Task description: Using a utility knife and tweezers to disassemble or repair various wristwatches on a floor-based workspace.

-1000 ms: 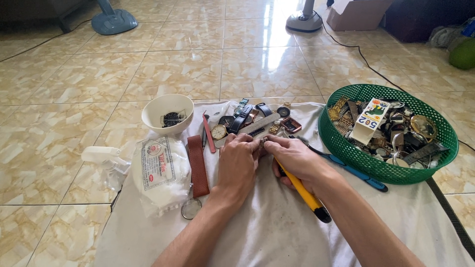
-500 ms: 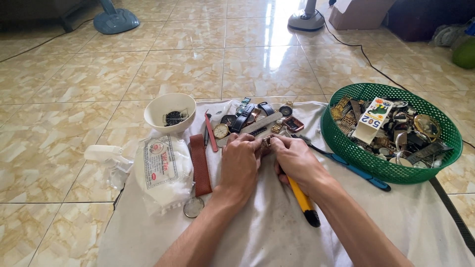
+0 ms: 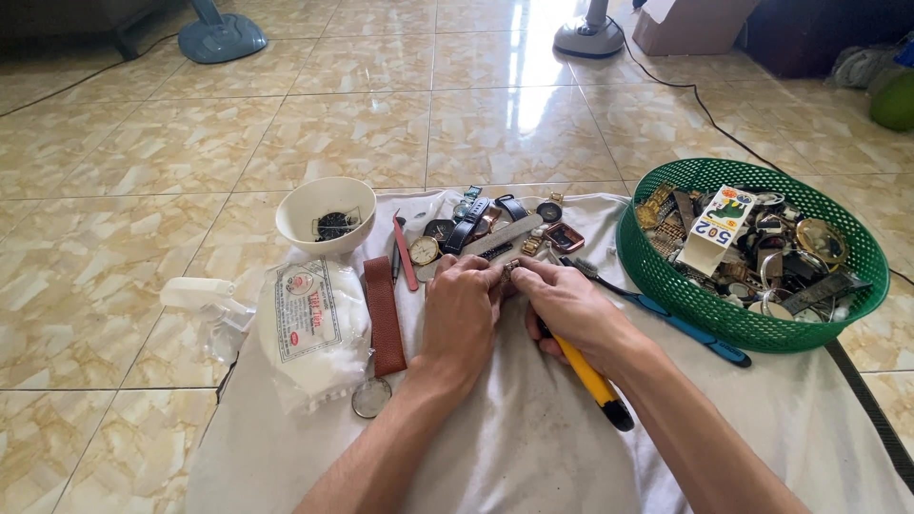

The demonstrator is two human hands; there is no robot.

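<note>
Yellow tool under your right hand, small metal piece in both

Yellow and black, the tool (image 3: 588, 379) lies on the white cloth (image 3: 514, 457). Its long side runs from under your right hand (image 3: 571, 305) down toward you and to the right, black tip nearest you. Your left hand (image 3: 462, 314) and right hand meet over a small metal piece (image 3: 511, 268). Your fingers (image 3: 529, 274) are curled tight and pinch it from both sides. A brown strap (image 3: 384, 314) lies just left, a green basket (image 3: 666, 276) sits to the right.
</note>
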